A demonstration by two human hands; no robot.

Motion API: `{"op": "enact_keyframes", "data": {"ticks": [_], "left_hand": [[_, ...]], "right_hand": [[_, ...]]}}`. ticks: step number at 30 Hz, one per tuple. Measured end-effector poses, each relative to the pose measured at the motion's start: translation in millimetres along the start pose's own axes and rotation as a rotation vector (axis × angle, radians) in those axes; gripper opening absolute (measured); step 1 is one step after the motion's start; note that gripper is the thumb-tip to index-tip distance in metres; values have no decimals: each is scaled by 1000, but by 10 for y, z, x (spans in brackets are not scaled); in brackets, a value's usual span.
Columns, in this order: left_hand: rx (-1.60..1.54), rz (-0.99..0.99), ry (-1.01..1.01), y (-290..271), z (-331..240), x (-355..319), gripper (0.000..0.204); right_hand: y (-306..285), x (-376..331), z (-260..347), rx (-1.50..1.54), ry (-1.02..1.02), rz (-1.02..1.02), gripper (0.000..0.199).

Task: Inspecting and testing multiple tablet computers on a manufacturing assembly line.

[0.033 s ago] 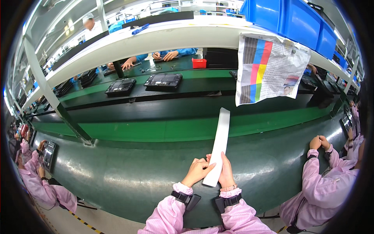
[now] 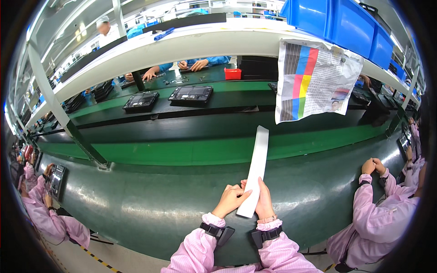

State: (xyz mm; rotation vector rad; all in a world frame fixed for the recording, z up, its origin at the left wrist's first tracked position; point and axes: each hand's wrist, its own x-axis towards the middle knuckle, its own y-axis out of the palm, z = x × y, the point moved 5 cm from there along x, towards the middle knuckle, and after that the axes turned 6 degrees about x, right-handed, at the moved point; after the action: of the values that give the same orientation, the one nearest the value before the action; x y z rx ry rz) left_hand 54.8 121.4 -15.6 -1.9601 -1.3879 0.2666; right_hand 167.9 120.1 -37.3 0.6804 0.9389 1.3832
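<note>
A long, narrow white strip [image 2: 256,159], its material hard to tell, slants up and away from me above the dark green bench. My right hand [image 2: 263,200] is closed round its near part, thumb along the right edge. At the left edge, my left hand [image 2: 230,200] has its fingers curled and its thumb pressed against the strip; some fingertips are hidden behind it. Black bands with dark clips circle both wrists over pink striped sleeves.
Flat black devices [image 2: 191,93] lie on the belt beyond the bench [image 2: 150,195]. A printed sheet [image 2: 314,82] hangs from the white shelf [image 2: 214,40], below blue bins [image 2: 350,29]. Co-workers in pink sit on both sides; a metal post [image 2: 68,123] stands at left.
</note>
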Motion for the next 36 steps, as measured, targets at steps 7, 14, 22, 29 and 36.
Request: {"op": "enact_keyframes", "data": {"ticks": [7,14,22,29,36], "left_hand": [[-29,-92,-13,-35,5,1,29],[-47,-68,-69,-18,6,-1,32],[-38,-167,-4,-40,12,-9,33],[-20,-74,-49,9,47,-1,32],[-28,-78,-40,-3,18,-1,33]], "right_hand": [[-43,3,-33,-25,51,-59,39],[-2,-16,-19,-87,36,-43,44],[-3,-13,-19,-56,49,-48,36],[4,-16,-14,-47,46,-54,36],[41,-14,7,-34,14,27,37]]}}
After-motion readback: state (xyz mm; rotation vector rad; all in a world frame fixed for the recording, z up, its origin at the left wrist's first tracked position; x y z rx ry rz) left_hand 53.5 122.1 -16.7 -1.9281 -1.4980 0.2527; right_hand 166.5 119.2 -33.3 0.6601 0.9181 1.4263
